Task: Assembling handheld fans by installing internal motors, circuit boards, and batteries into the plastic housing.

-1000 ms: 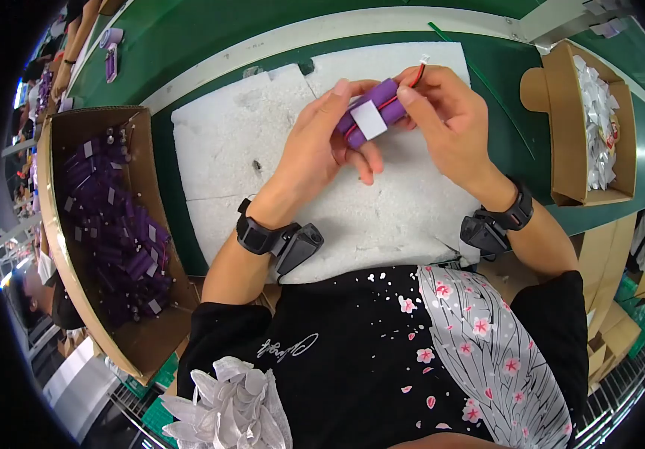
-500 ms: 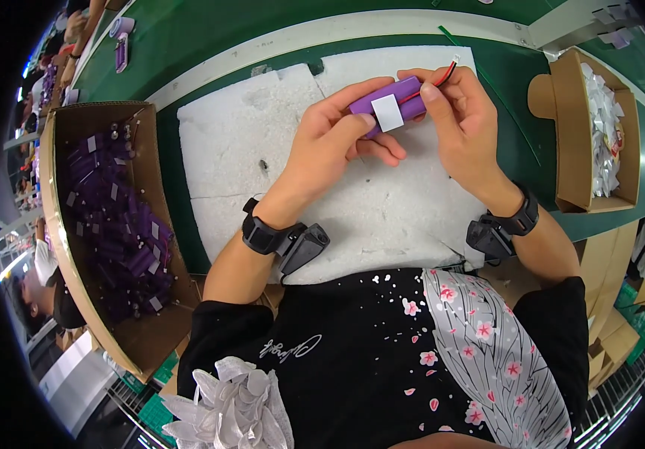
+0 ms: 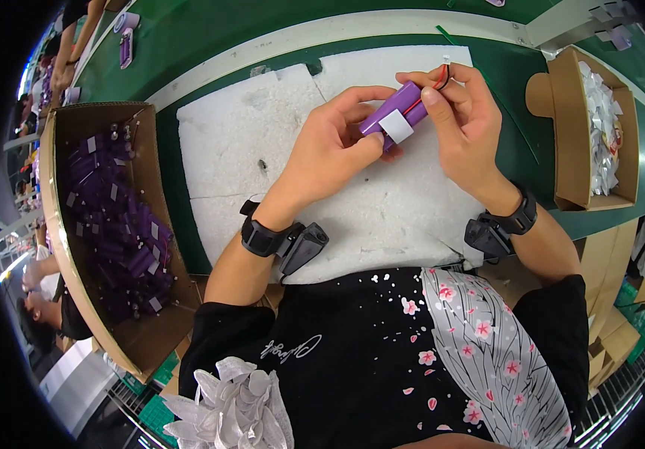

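Note:
A purple battery pack (image 3: 379, 117) with a white label is tilted above the white foam sheet (image 3: 240, 142). My left hand (image 3: 335, 142) is closed round its lower left end, the thumb lying by the label. At the pack's upper right, my right hand (image 3: 466, 123) pinches the red and black lead (image 3: 442, 78) between thumb and fingers. The lead ends in a small white connector (image 3: 446, 60) that sticks up past the fingers. Part of the pack's underside is hidden behind my left fingers.
On the left stands a cardboard box (image 3: 169, 247) holding many purple battery packs. A smaller cardboard box (image 3: 573, 142) with white pieces is at the right. A pale rail (image 3: 263, 49) crosses the green table (image 3: 210, 34). Other people are at the far left.
The battery pack has turned to a steeper slant, its lower end swinging down, and moved slightly right. My left fingers have curled in beneath it. The lead's connector has shifted slightly left.

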Demonstrator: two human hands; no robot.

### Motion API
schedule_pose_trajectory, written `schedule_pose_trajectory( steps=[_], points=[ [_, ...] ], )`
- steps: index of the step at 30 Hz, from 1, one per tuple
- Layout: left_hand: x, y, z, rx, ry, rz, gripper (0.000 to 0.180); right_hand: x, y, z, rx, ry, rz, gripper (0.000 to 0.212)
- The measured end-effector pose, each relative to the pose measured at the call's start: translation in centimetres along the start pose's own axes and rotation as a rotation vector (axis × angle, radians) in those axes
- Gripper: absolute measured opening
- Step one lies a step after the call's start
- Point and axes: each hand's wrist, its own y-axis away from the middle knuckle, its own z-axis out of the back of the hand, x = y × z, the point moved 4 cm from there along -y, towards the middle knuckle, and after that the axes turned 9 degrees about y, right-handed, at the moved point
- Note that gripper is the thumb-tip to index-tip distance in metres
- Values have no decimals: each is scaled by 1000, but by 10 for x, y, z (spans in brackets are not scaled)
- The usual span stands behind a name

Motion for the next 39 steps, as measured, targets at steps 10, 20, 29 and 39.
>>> schedule_pose_trajectory(
  steps=[10,20,29,39],
  points=[
    [2,2,-7,76,185,50,54,-4,4,0,127,81,32,15],
    [10,-5,6,83,588,-51,52,-1,-2,0,70,238,-46,13],
    [6,-3,-2,29,409,-196,50,1,1,-15,295,364,96,15],
    [12,-4,-8,54,272,-209,48,2,6,-10,397,304,-11,19]
  ],
)
